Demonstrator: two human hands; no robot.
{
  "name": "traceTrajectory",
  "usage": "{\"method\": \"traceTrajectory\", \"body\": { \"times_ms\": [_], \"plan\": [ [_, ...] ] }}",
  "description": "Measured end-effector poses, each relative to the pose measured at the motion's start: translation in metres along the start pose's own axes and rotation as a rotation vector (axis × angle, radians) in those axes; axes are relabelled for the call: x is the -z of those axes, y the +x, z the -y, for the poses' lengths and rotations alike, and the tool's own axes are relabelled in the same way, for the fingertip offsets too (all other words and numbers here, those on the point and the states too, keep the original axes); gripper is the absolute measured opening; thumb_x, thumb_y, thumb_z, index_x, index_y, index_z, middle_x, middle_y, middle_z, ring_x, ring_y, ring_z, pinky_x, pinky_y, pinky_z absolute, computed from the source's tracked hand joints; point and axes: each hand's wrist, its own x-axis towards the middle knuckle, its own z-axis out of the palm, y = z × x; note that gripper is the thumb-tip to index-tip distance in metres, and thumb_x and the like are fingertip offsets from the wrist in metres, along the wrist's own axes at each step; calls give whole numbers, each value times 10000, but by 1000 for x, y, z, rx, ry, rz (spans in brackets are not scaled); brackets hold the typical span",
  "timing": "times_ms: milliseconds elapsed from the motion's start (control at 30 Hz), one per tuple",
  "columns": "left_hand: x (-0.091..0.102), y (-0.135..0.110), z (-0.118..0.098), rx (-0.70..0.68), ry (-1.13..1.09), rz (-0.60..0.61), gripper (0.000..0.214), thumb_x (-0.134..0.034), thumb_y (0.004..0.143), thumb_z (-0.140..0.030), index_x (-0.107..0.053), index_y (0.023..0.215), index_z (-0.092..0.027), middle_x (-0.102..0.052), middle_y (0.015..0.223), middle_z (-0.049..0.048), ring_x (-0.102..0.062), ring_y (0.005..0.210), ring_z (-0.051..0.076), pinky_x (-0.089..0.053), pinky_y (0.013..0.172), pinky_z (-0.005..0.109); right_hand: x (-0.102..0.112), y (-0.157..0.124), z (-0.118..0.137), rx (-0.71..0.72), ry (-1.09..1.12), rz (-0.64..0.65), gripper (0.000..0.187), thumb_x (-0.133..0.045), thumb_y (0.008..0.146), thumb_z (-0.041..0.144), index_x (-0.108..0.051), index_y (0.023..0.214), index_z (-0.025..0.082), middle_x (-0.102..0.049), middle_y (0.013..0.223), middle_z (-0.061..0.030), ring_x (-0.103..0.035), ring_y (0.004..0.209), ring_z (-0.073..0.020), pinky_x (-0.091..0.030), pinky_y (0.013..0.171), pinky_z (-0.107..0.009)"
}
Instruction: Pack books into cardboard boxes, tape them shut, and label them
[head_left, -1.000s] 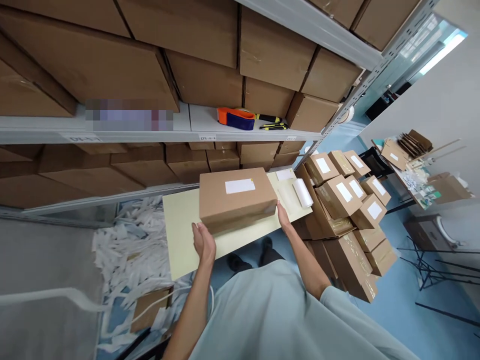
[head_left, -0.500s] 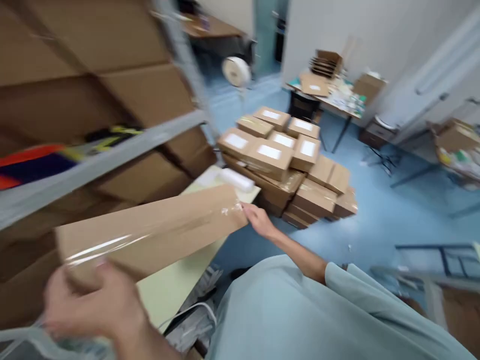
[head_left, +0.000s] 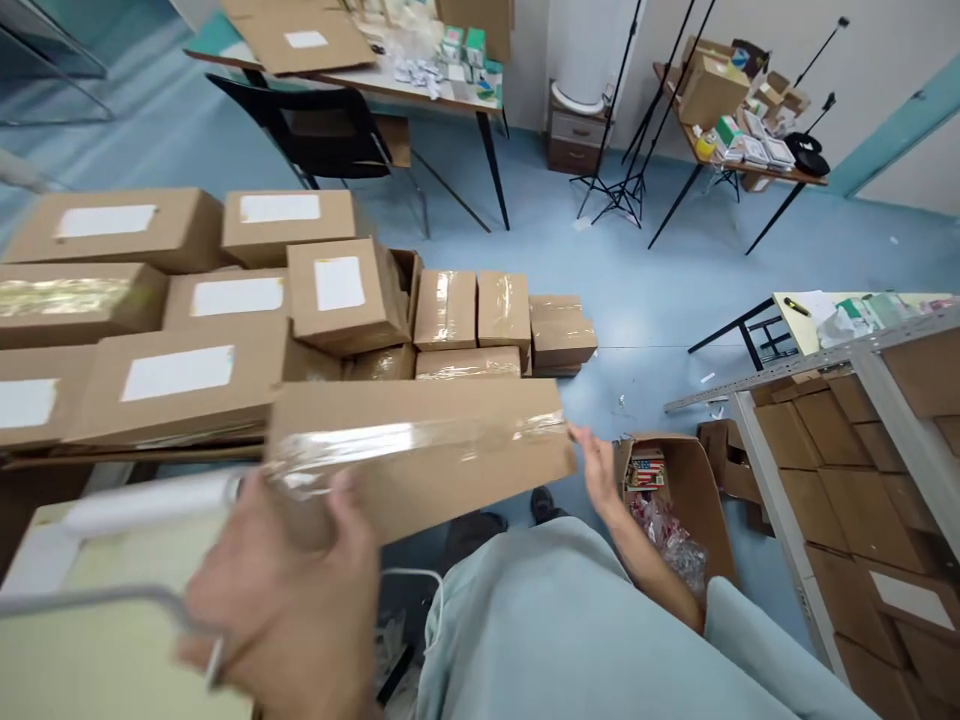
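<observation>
I hold a taped brown cardboard box up in front of me, its taped side facing me. My left hand grips its near left end, close to the camera and blurred. My right hand presses against its right end with fingers flat on the cardboard. Behind the box lies a pile of similar boxes with white labels, stacked on the floor.
A pale yellow table top with a white roll lies at lower left. An open carton with small packets sits on the blue floor. A shelf of brown boxes stands right. Tables, a black chair and tripods are behind.
I lifted the box off the yellow table and turned right with it, away from the shelving; the view now faces the stacked labelled boxes and the room.
</observation>
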Motion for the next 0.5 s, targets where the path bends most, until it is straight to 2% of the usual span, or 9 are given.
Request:
{"method": "traceTrajectory", "body": {
  "times_ms": [67, 133, 233, 300, 400, 500],
  "plan": [
    [-37, 1, -42, -131, 62, 28, 720, -628, 1040, -608, -657, 1586, -139, -778, 1354, 262, -761, 1190, 511, -592, 1028, 703, 43, 25, -3, 3, -38, -241, 879, -551, 941, 943, -900, 1202, 179, -852, 1280, -151, -777, 1277, -385, -590, 1153, -541],
    [-72, -3, -76, -343, -24, 103, 632, -641, 1075, -526, -653, 1577, -141, -794, 1355, 231, -805, 1133, 416, -635, 1003, 558, 88, 45, -8, 14, -97, -480, 914, -567, 908, 953, -888, 1203, 149, -851, 1266, -176, -792, 1232, -375, -607, 1114, -542],
    [-119, -9, -112, -603, -259, 248, 558, -644, 1104, -409, -606, 1600, -155, -769, 1441, 193, -786, 1246, 342, -632, 1052, 445, 152, 62, -9, 13, -149, -807, 959, -583, 871, 955, -861, 1193, 96, -860, 1164, -205, -823, 1096, -356, -643, 1007, -521],
    [-146, -5, -128, -670, -383, 386, 532, -621, 1116, -388, -602, 1592, -151, -755, 1467, 189, -764, 1307, 326, -624, 1092, 432, 186, 65, -2, 42, -178, -954, 936, -601, 868, 940, -848, 1170, 89, -859, 1113, -196, -827, 1048, -341, -657, 944, -485],
    [-181, 15, -144, -669, -468, 612, 480, -629, 1105, -383, -653, 1526, -154, -785, 1411, 178, -779, 1280, 317, -640, 1074, 420, 215, 69, 18, 149, -283, -1094, 859, -599, 905, 899, -835, 1132, 105, -850, 1049, -156, -816, 1004, -321, -656, 876, -446],
    [-214, 45, -152, -644, -472, 789, 424, -644, 1089, -351, -692, 1470, -173, -842, 1246, 140, -813, 1185, 307, -662, 996, 397, 218, 86, 36, 220, -398, -1163, 789, -617, 930, 854, -835, 1118, 119, -836, 997, -117, -788, 950, -309, -633, 818, -418]
  ]
}}
